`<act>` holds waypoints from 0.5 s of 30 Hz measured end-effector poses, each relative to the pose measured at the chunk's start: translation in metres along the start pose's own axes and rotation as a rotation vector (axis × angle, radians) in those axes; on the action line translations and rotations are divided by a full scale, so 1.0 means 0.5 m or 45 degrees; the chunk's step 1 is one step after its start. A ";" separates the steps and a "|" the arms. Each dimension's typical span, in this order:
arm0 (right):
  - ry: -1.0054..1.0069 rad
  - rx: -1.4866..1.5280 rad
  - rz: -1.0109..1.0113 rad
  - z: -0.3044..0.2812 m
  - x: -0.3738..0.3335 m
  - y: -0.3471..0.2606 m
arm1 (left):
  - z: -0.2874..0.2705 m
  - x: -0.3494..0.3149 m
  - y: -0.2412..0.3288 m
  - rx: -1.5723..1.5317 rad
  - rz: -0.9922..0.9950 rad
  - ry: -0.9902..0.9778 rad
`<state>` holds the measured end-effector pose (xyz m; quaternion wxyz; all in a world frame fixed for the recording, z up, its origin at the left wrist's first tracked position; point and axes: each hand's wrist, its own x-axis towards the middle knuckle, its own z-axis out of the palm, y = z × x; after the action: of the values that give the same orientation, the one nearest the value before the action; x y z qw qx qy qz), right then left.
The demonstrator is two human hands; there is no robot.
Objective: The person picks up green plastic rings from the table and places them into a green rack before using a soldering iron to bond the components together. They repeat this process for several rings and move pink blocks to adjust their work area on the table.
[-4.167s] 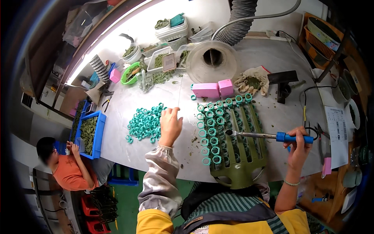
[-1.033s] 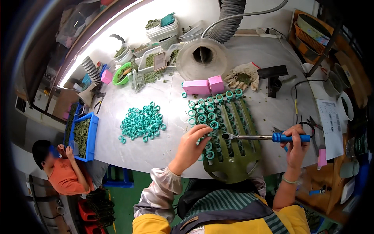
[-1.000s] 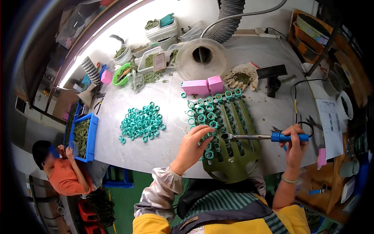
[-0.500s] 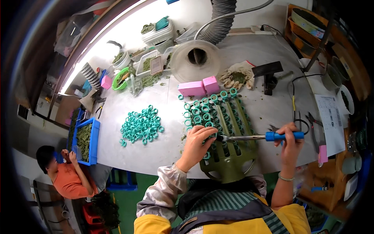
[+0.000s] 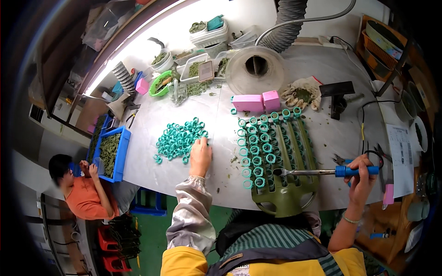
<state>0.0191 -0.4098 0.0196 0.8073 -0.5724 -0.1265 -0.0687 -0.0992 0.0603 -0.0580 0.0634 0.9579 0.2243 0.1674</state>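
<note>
My left hand (image 5: 200, 157) reaches into the right side of a pile of teal rings (image 5: 177, 138). Its fingers are drawn together and bent down among the rings, so whatever they pinch is hidden. In my right hand (image 5: 361, 180) is a soldering iron (image 5: 317, 172) with a blue handle and a metal shaft, held level and pointing left. Its tip lies over an olive-green slotted frame (image 5: 281, 198) near the table's front edge. Teal rings stand in rows along the frame's left bars and across its far end; the right bars are mostly bare.
Two pink blocks (image 5: 248, 103) and a soiled glove (image 5: 302, 94) lie beyond the frame. Pliers (image 5: 339, 159) rest to its right, by a printed sheet (image 5: 398, 156). A grey duct ends in a clear hood (image 5: 235, 76). At left, a person (image 5: 87, 198) works beside a blue bin (image 5: 122, 154).
My left hand has gone from the frame's left side leftward to the ring pile. The soldering iron stays in my right hand over the frame. The whole view has shifted slightly.
</note>
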 end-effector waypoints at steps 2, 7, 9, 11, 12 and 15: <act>0.000 -0.003 -0.019 0.004 0.000 -0.003 | -0.002 -0.009 0.005 0.002 0.059 0.025; -0.003 -0.020 0.004 0.000 -0.002 -0.015 | -0.034 -0.052 0.021 -0.336 -0.009 -0.010; 0.005 -0.048 -0.004 -0.001 -0.003 -0.021 | -0.041 -0.071 0.026 -0.260 -0.066 -0.005; 0.015 -0.048 0.019 -0.004 -0.003 -0.027 | -0.052 -0.082 0.033 -0.505 -0.170 -0.020; 0.019 -0.058 0.017 -0.002 -0.003 -0.029 | -0.059 -0.083 0.043 -0.743 -0.276 -0.035; -0.008 -0.105 -0.026 0.001 0.000 -0.030 | -0.113 -0.092 0.115 -1.096 -0.254 -0.167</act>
<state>0.0151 -0.4145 0.0334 0.7817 -0.6042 -0.1319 -0.0801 -0.1342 -0.0091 -0.0072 0.4863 0.8266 0.2210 0.1774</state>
